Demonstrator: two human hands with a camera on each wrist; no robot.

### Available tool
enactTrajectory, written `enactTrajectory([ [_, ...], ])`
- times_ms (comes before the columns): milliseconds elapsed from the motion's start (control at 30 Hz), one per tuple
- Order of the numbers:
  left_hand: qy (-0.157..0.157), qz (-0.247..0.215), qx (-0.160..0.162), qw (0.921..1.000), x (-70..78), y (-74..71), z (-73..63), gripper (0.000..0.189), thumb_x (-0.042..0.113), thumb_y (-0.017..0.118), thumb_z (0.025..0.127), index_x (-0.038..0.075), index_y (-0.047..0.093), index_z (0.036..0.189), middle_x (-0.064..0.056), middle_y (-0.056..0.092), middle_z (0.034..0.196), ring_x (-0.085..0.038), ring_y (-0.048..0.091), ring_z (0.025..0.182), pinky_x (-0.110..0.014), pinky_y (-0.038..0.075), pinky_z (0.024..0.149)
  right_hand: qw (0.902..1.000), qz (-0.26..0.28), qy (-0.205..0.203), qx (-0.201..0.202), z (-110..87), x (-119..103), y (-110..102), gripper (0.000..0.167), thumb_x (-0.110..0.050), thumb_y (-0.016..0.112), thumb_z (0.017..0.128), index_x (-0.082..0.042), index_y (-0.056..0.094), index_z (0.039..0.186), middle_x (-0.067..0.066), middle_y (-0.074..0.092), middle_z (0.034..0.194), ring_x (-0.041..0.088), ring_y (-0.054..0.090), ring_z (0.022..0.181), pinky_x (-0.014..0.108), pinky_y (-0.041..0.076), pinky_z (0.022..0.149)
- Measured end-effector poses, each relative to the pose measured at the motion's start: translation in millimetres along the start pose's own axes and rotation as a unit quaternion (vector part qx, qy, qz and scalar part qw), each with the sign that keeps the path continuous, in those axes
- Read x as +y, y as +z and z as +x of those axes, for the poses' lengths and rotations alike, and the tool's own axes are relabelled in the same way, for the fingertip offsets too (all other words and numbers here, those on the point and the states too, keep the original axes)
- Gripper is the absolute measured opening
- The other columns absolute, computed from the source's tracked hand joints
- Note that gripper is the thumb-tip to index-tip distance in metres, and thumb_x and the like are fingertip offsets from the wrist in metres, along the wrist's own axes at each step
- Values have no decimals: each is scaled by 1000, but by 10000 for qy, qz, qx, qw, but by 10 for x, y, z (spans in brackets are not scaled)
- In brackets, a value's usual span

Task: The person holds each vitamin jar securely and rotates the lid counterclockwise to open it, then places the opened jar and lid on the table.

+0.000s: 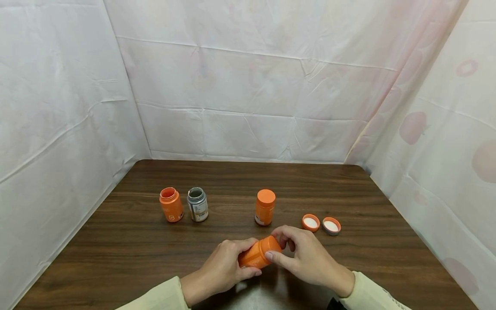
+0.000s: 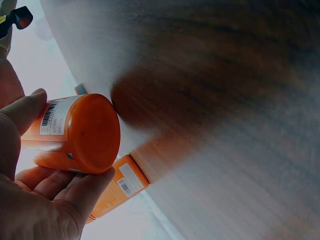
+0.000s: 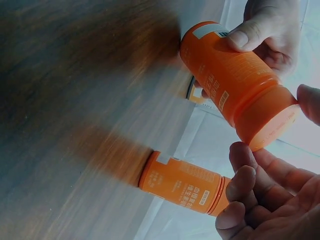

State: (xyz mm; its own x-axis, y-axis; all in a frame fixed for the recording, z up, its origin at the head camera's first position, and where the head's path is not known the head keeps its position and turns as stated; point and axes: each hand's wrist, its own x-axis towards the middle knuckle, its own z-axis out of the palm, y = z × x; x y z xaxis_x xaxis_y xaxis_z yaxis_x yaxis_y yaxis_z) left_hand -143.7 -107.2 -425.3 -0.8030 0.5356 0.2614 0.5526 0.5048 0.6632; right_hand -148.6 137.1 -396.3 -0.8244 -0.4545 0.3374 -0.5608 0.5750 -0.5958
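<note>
An orange capped bottle (image 1: pixel 253 255) is tilted on its side in front of me, its cap (image 1: pixel 270 244) pointing right. My left hand (image 1: pixel 222 263) grips its body, thumb on one side and fingers round the other; its smooth base (image 2: pixel 95 134) faces the left wrist camera. With thumb and fingertips at the rim, my right hand (image 1: pixel 306 254) pinches the cap. The right wrist view shows that cap (image 3: pixel 267 117) seated on the bottle neck. Behind, a second orange capped bottle (image 1: pixel 265 208) stands upright on the table.
To the left stand an uncapped orange bottle (image 1: pixel 172 207) and an uncapped grey bottle (image 1: pixel 198 207). Two caps, an orange one (image 1: pixel 310 222) and a grey-sided one (image 1: pixel 331 225), lie white inside up at the right. The dark wooden table (image 1: pixel 232 176) is bordered by white sheeting (image 1: pixel 240 86).
</note>
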Motion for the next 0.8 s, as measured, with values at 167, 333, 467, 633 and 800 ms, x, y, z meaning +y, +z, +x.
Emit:
enactTrajectory([
  [167, 38, -1, 5, 10000, -3, 2, 0, 41, 24, 89, 82, 30, 68, 117, 17, 63, 89, 0, 57, 73, -20, 49, 66, 9998, -37, -197, 26, -3, 10, 2, 31, -45, 79, 89, -27, 67, 110, -13, 61, 87, 7, 52, 72, 24, 46, 63],
  [333, 74, 0, 67, 9999, -13, 3, -2, 42, 24, 89, 82, 29, 68, 118, 17, 64, 89, 0, 57, 72, -20, 49, 66, 9985, 31, -549, 78, -13, 22, -3, 35, -40, 82, 88, -25, 67, 116, -13, 61, 93, 6, 52, 78, 27, 48, 66],
  [467, 63, -12, 39, 10000, -16, 3, -5, 42, 24, 89, 82, 29, 68, 118, 17, 64, 89, 0, 57, 73, -20, 49, 66, 9964, 167, -828, 106, -20, 35, -7, 39, -31, 85, 86, -22, 67, 120, -11, 61, 95, 9, 53, 81, 28, 48, 68],
  [633, 81, 39, 46, 9999, -19, 4, -5, 41, 25, 89, 82, 28, 68, 118, 17, 64, 89, 0, 57, 72, -20, 49, 66, 9932, 306, -1120, 103, -17, 45, -12, 46, -22, 86, 85, -25, 64, 125, -13, 61, 101, 8, 53, 85, 30, 49, 73],
  [800, 112, 108, 84, 9998, -25, 8, -6, 42, 26, 89, 82, 28, 68, 118, 17, 64, 88, 0, 57, 72, -19, 48, 65, 9908, 416, -1285, 45, -12, 54, -19, 54, -15, 86, 83, -28, 62, 129, -13, 61, 106, 7, 51, 88, 29, 50, 74],
])
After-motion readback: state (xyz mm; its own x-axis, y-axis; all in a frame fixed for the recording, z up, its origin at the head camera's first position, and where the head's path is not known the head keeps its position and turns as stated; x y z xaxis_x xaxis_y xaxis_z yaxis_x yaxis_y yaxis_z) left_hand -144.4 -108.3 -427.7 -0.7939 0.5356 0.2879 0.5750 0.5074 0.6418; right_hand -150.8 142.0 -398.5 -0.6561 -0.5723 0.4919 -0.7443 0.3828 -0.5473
